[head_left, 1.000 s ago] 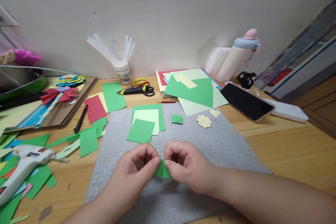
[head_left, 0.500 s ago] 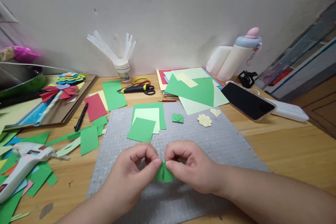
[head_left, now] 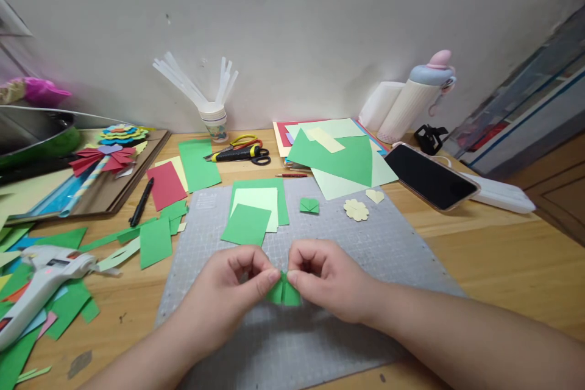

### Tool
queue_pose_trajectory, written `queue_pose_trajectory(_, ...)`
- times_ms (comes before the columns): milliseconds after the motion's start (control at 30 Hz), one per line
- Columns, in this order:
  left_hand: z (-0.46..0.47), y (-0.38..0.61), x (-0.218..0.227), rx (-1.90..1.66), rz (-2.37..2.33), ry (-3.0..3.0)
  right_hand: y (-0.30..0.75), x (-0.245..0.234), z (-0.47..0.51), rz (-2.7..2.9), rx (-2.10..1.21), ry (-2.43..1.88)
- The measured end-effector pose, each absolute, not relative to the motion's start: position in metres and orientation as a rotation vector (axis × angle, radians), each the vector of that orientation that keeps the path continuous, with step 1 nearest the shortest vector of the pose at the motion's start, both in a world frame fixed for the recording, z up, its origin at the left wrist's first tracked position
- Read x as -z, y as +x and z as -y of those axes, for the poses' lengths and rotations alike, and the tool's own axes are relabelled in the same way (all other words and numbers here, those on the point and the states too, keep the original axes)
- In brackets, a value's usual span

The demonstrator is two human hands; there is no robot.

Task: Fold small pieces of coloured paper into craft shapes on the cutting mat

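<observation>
Between my two hands is a small folded piece of green paper (head_left: 284, 294) with a slit or fold line down its middle. My left hand (head_left: 235, 292) pinches its upper left edge between thumb and forefinger. On the upper right edge, my right hand (head_left: 326, 283) has the same kind of pinch. Both hands are over the grey cutting mat (head_left: 365, 244). Beyond them lies a small folded green paper (head_left: 309, 205), with a cream scalloped flower (head_left: 356, 210) and a cream paper heart (head_left: 375, 196) to its right. Green and pale paper squares (head_left: 247, 225) lie stacked at the mat's upper left.
A white glue gun (head_left: 43, 280) lies among green paper scraps at left. Behind the mat are a utility knife (head_left: 235, 153), scissors (head_left: 261, 157), a cup of white sticks (head_left: 213, 120) and a paper pile (head_left: 338, 158). At right are a phone (head_left: 429, 177) and a bottle (head_left: 414, 97).
Both hands have risen slightly in the view with the green paper, still pinching it. The other things on the table stay where they were.
</observation>
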State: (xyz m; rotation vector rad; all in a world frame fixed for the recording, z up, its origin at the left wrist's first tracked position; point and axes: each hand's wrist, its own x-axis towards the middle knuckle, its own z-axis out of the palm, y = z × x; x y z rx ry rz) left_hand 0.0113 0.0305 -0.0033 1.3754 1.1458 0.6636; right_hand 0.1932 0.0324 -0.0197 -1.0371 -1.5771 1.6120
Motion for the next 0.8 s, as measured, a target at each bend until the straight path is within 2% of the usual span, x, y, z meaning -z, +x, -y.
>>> queue_pose_trajectory(100,-0.035,0.012,0.006,-0.674,-1.142,1.285,0.192,0.024,-0.036,1.453,-1.672,-1.049)
queue_pose_trajectory(200,-0.033,0.011,0.009,-0.843,-1.198,1.333,0.191,0.024,-0.038,1.244,-1.789,-1.091)
queue_pose_trajectory(367,-0.026,0.005,0.007,-0.974,-1.112,1.935,0.19,0.02,-0.036,0.749,-2.116,-1.023)
queue_pose_trajectory(533,-0.025,0.005,0.002,-0.945,-1.07,2.239,0.189,0.019,-0.032,0.647,-2.33,-0.93)
queue_pose_trajectory(800,-0.02,0.012,0.01,-0.987,-1.272,1.419,0.191,0.025,-0.029,1.124,-1.817,-0.945)
